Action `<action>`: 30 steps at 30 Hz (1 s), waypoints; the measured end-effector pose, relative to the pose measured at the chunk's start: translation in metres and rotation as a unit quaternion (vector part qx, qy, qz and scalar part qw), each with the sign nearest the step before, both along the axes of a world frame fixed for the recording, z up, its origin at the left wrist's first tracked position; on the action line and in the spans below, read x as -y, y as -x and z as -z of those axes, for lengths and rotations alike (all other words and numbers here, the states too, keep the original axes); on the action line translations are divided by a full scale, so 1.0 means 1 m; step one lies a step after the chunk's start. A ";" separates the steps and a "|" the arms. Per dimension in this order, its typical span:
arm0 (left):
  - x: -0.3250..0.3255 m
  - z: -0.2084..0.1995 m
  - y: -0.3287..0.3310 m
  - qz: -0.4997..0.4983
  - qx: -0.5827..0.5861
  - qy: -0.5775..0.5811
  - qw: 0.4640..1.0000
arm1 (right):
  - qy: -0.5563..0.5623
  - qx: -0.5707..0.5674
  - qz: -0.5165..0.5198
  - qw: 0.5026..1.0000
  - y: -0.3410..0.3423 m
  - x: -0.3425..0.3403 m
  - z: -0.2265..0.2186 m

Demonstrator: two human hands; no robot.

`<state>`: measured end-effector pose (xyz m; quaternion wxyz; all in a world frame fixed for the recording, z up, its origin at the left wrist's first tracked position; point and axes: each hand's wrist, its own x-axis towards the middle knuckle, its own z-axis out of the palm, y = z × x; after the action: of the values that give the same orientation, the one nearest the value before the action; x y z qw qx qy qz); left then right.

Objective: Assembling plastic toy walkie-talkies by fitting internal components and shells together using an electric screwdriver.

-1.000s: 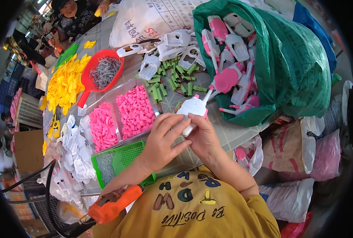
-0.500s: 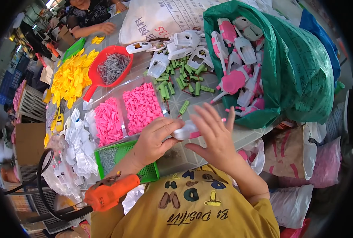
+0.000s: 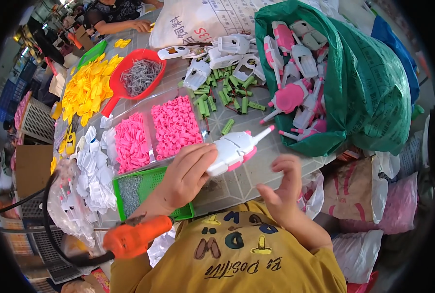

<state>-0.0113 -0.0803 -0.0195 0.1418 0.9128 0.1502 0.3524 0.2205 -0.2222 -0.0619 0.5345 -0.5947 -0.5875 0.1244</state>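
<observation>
A white-and-pink plastic toy [image 3: 231, 151] with a thin, pink-tipped rod is gripped at its lower end by my left hand [image 3: 186, 168]. Its white face shows and the rod points up to the right. My right hand [image 3: 286, 188] is empty, its thumb and loosely bent fingers apart, over the table's near edge and clear of the toy. An orange power tool [image 3: 137, 237] with a black cord hangs beside my left forearm. Just beyond the held toy lie green battery packs [image 3: 217, 93] and white plastic shells [image 3: 198, 73].
A green sack [image 3: 369, 93] of similar toys stands far right. Left of centre are a clear tray of pink parts [image 3: 174, 124], a red scoop [image 3: 114, 88] of metal pieces, yellow parts [image 3: 88, 90] and a green basket [image 3: 154, 179]. Another person [image 3: 120, 17] sits opposite.
My right hand has drawn back from the toy, down and to the right. In my left hand the toy has turned, its white face and rod now showing.
</observation>
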 end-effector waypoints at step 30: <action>0.042 0.035 -0.034 0.004 0.137 0.651 0.747 | 0.080 -0.614 -0.259 0.741 0.015 -0.044 0.006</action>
<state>0.0223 -0.1226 -0.0548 0.7219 0.5414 0.3187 0.2902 0.2058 -0.1777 -0.0674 0.6773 -0.2551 -0.2514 0.6427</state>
